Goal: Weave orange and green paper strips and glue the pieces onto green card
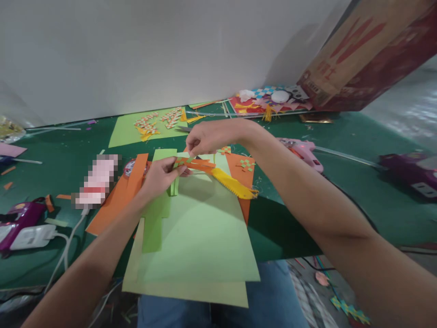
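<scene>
My left hand (165, 175) is closed on a small woven piece of orange and green paper strips (196, 163), thumb on top. Loose orange strip ends stick out to the right of it. Over the piece, my right hand (201, 139) pinches at a green strip, its fingertips pressed together. Green strips (174, 187) hang down below my left fingers. Under both hands lie pale green paper sheets (201, 232), which reach past the table's front edge. A yellow tassel (234, 183) rests on them to the right.
Orange paper (111, 205) lies to the left, beside a blurred-out pink device (97, 180) on a white cable. A pink glue gun (305, 152) is behind my right forearm; a purple one (409, 166) lies farther right. Woven pieces sit on green paper (123, 132) at the back. A paper bag (362, 59) stands back right.
</scene>
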The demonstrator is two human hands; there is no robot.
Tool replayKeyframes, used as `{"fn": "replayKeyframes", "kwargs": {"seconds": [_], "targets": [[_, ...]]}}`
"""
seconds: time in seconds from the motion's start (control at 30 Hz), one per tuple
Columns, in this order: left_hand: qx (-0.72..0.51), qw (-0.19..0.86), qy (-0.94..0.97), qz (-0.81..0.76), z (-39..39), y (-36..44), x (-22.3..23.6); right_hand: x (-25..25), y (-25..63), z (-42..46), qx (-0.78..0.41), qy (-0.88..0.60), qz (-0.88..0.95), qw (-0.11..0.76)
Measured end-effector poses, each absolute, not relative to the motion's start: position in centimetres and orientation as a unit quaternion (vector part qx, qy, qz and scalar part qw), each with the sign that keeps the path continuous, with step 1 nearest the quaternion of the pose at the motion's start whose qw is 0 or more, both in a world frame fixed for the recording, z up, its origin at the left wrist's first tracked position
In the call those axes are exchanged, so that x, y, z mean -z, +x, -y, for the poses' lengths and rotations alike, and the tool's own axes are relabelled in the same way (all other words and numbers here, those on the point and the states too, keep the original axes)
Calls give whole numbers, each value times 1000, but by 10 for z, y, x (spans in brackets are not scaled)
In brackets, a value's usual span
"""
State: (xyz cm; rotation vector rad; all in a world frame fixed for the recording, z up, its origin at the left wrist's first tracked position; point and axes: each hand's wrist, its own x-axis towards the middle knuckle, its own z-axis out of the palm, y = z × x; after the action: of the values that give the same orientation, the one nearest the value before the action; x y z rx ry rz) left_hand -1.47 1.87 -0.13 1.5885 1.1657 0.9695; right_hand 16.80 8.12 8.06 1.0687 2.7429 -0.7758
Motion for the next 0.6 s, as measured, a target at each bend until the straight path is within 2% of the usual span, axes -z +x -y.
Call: {"fn": "replayKeyframes", "kwargs": {"seconds": [0.6], "targets": [[-413,527,583,-460,-15,-10,-2,-77,161,-75,161,367,-915,49]]}}
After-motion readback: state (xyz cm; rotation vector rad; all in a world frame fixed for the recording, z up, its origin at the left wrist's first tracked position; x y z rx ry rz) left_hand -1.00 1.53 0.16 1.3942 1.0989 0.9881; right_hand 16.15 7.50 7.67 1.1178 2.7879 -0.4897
